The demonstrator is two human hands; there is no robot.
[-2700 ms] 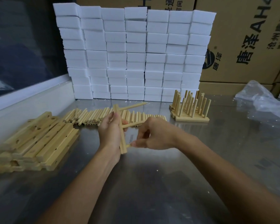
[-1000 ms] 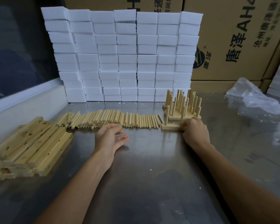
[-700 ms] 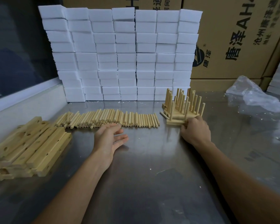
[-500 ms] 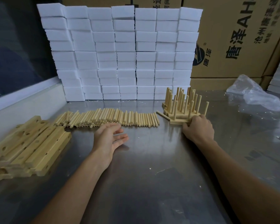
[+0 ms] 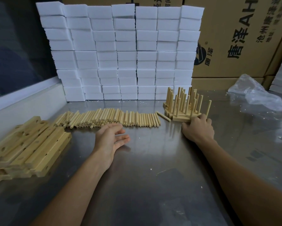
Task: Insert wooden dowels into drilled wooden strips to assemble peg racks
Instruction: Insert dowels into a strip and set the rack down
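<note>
Head view: a steel surface (image 5: 145, 185) with white foam blocks (image 5: 120, 53) and cardboard boxes (image 5: 234, 38) along its far edge. Loose dowels (image 5: 107, 118) lie mid-surface, drilled strips (image 5: 27, 147) at the left edge. Left hand (image 5: 111, 141) hovers relaxed and empty; right hand (image 5: 198, 129) grips the nearest of the finished racks (image 5: 182, 105).

A steel bench (image 5: 150, 185) carries drilled strips (image 5: 27, 147), loose dowels (image 5: 111, 118), finished racks (image 5: 182, 110) — plus stacked foam blocks (image 5: 120, 53), crumpled plastic (image 5: 257, 97).
</note>
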